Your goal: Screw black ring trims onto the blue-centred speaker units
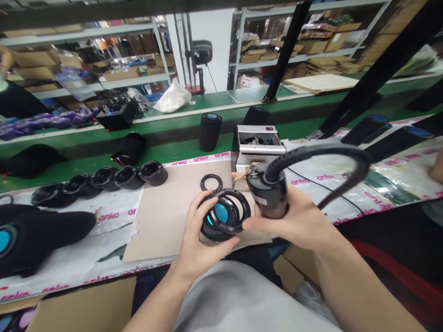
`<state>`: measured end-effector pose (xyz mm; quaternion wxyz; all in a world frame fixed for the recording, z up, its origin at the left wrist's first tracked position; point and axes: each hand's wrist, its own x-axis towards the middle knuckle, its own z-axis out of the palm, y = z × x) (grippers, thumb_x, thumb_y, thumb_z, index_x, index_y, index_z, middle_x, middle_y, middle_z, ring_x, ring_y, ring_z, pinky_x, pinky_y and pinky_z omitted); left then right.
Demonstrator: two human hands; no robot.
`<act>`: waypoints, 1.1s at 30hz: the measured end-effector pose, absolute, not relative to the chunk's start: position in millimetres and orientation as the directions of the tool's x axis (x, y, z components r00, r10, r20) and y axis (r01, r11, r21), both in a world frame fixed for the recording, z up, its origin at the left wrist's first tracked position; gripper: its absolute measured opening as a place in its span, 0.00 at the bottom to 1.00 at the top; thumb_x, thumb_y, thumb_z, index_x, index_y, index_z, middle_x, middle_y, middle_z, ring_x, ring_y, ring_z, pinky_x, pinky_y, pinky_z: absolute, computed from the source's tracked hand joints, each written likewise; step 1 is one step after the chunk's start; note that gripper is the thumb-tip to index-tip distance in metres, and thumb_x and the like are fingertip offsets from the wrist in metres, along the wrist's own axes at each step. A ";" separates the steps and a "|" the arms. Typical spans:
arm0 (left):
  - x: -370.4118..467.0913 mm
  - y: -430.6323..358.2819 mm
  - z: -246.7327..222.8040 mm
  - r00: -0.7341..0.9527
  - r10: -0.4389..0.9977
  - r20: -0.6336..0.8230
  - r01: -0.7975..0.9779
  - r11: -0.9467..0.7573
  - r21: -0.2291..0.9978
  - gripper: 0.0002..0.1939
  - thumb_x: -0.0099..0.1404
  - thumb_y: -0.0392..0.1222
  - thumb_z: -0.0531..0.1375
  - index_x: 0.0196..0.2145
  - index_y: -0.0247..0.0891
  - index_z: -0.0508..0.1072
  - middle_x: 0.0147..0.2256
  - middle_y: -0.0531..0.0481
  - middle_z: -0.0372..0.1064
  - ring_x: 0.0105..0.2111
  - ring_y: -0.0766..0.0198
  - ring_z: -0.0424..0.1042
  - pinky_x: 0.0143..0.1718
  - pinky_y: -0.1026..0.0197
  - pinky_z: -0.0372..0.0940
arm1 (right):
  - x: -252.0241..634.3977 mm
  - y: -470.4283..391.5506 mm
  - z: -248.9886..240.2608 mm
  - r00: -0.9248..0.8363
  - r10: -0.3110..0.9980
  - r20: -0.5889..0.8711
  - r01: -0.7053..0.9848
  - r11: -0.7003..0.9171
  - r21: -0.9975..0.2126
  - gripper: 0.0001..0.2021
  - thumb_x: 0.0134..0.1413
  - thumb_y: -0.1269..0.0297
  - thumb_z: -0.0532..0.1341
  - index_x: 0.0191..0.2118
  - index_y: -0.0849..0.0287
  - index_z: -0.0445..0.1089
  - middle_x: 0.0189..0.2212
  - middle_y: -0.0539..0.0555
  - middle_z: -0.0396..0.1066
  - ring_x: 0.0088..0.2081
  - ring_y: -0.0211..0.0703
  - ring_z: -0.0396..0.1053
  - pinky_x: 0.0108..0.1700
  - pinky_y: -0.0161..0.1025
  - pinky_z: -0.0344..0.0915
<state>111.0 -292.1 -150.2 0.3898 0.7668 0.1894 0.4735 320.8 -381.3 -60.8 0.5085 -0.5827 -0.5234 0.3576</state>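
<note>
A long green counter [166, 143] runs across the middle of the frame, its near edge covered with printed plastic sheeting and a brown cardboard mat [166, 216] at centre. At lower left lies a large black fabric-covered speaker [38, 240] with a blue end. Above it, in the left middle, a row of black round speaker parts [104, 180] lies side by side. A finished black cylindrical speaker [210, 131] stands upright at upper centre, and a small metal machine [258, 146] sits just right of it.

At centre, the left hand [199, 244] is closed around a round black speaker driver with a blue cone [221, 216], fingers curled over its left rim and thumb beneath. Touching it on the right, the right hand [297, 216] grips a black corded power tool [269, 196], whose thick cable [332, 152] arcs to the right. A loose black ring [211, 183] lies on the mat just above the driver.
</note>
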 end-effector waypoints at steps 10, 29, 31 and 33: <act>100.6 -296.2 -150.0 0.582 0.678 0.449 -0.146 -0.456 0.878 0.61 0.61 0.38 0.75 0.79 0.59 0.44 0.73 0.40 0.56 0.74 0.43 0.62 0.74 0.40 0.62 | 331.8 -371.3 -80.2 0.067 0.993 0.102 0.107 0.094 -0.990 0.35 0.42 0.66 0.83 0.58 0.54 0.76 0.58 0.54 0.78 0.64 0.55 0.75 0.68 0.49 0.74; 106.1 -277.6 -135.6 0.661 0.701 0.268 -0.138 -0.237 0.962 0.55 0.48 0.43 0.83 0.68 0.50 0.62 0.67 0.41 0.67 0.66 0.43 0.73 0.67 0.43 0.70 | 304.0 -384.2 -80.6 0.104 0.980 0.170 0.328 0.127 -0.936 0.36 0.48 0.55 0.83 0.63 0.39 0.73 0.63 0.47 0.74 0.63 0.50 0.73 0.68 0.50 0.71; 104.9 -279.2 -137.1 0.659 0.719 0.223 -0.118 -0.193 0.974 0.58 0.48 0.44 0.83 0.70 0.51 0.58 0.70 0.39 0.64 0.68 0.40 0.70 0.69 0.40 0.69 | 304.6 -384.5 -79.9 0.103 0.981 0.163 0.330 0.121 -0.936 0.35 0.50 0.54 0.82 0.63 0.39 0.73 0.64 0.47 0.73 0.65 0.51 0.72 0.69 0.50 0.70; 104.4 -280.2 -138.4 0.659 0.728 0.187 -0.104 -0.158 0.982 0.61 0.48 0.45 0.84 0.71 0.50 0.57 0.72 0.37 0.61 0.71 0.38 0.67 0.71 0.37 0.66 | 303.9 -385.5 -79.0 0.122 0.983 0.140 0.335 0.092 -0.938 0.36 0.50 0.52 0.82 0.64 0.38 0.72 0.64 0.47 0.72 0.67 0.52 0.70 0.68 0.51 0.71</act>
